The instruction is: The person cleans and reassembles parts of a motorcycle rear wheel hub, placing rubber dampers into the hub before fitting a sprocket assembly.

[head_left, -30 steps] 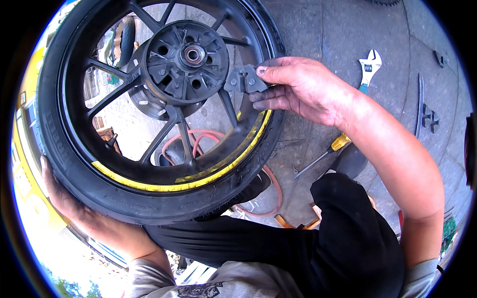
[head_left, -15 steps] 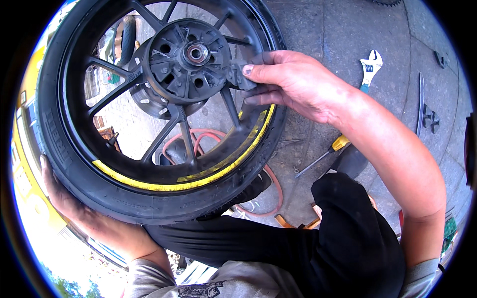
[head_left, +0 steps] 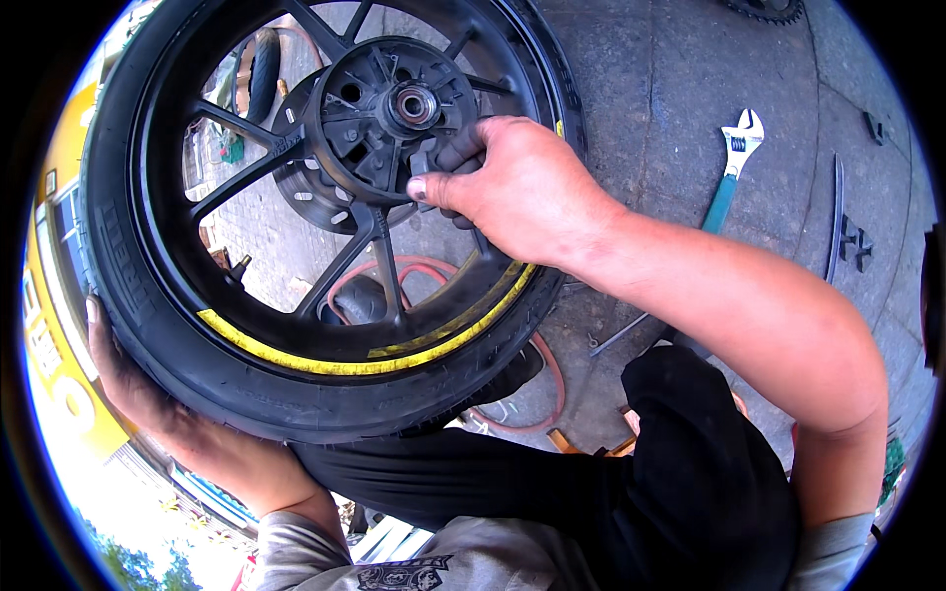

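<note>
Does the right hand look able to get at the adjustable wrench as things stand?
Probably yes, once free: the right hand pinches a dark grey piece by the wheel hub. Nothing visible lies on the adjustable wrench on the ground, though the forearm may hide the end of its handle.

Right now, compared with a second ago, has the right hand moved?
Yes. Judged against the wrench lying on the ground, the right hand has moved left, farther from the wrench and nearer the wheel's hub.
</note>
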`<state>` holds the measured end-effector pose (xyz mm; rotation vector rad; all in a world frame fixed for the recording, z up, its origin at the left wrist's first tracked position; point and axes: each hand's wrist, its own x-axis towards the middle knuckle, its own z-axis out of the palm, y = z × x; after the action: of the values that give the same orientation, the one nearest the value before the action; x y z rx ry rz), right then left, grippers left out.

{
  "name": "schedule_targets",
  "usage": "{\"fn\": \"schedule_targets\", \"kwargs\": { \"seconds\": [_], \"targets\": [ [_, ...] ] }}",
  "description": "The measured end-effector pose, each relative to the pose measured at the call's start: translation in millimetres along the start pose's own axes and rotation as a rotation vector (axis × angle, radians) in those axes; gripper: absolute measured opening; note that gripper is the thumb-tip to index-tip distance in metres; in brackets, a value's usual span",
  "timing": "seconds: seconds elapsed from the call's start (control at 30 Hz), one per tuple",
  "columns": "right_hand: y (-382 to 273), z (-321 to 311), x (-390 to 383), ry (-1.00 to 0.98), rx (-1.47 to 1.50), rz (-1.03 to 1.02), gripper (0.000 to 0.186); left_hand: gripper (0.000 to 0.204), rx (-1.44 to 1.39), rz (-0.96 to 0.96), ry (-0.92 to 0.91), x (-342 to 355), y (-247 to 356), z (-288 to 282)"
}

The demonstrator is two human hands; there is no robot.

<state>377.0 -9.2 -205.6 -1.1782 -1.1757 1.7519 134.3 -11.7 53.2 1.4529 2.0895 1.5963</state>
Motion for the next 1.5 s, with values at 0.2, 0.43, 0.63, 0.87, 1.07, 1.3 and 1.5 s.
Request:
{"fn": "schedule_targets", "kwargs": {
  "seconds": [0.2, 0.43, 0.63, 0.87, 1.07, 1.3, 1.5],
  "targets": [
    [6.7, 19.6, 24.2, 0.097, 0.111, 0.078, 0.045, 0.048, 0.025, -0.027, 0.021, -2.6, -0.8, 7.2],
    [5.4, 13.8, 9.4, 0.174, -0.224, -0.17, 0.042, 0.051, -0.008, -0.041, -0.041, 15.1, -6.3, -15.6],
    [-1.0, 2.5, 11.8, 0.077, -0.231, -0.082, 0.045, 0.049, 0.038, -0.045, 0.0, 5.7, -5.9, -8.1],
    [-10.8, -4.5, 22.4, 0.007, -0.257, -0.004, 0.052, 0.049, 0.03, -0.036, 0.06, -6.4, -5.0, 2.3],
    [18.8, 10.1, 21.3, 0.141, -0.16, -0.147, 0.059, 0.048, 0.042, -0.028, 0.014, 1.9, -7.6, -5.6],
    [32.6, 17.7, 21.5, 0.263, -0.229, -0.281, 0.055, 0.051, 0.086, 0.032, 0.022, -0.2, -9.3, -3.3],
    [28.0, 10.9, 20.3, 0.175, -0.159, -0.221, 0.058, 0.051, 0.042, 0.0, 0.006, 4.0, -12.0, -9.0]
  ]
}}
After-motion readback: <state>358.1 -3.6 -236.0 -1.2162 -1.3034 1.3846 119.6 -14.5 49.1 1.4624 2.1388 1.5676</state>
